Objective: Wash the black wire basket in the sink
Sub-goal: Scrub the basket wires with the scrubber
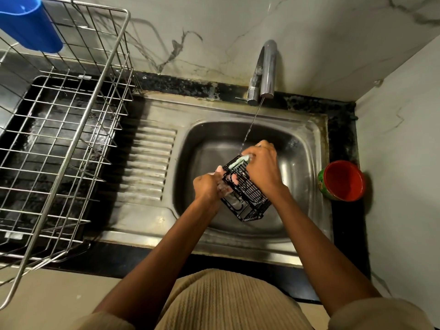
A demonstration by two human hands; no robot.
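Note:
A small black wire basket (248, 195) is held tilted over the steel sink (214, 139). My left hand (209, 185) grips its left edge, fingers soapy and poking through the wires. My right hand (262, 167) holds a pale green sponge (239, 161) pressed against the basket's upper end. A thin stream of water falls from the chrome tap (267, 67) and lands just by my right hand.
A large steel wire dish rack (71, 139) stands on the left counter with a blue plastic cup (29, 22) hanging at its far corner. A red-lined cup (342, 181) sits on the black ledge right of the sink. Marble walls close in behind and to the right.

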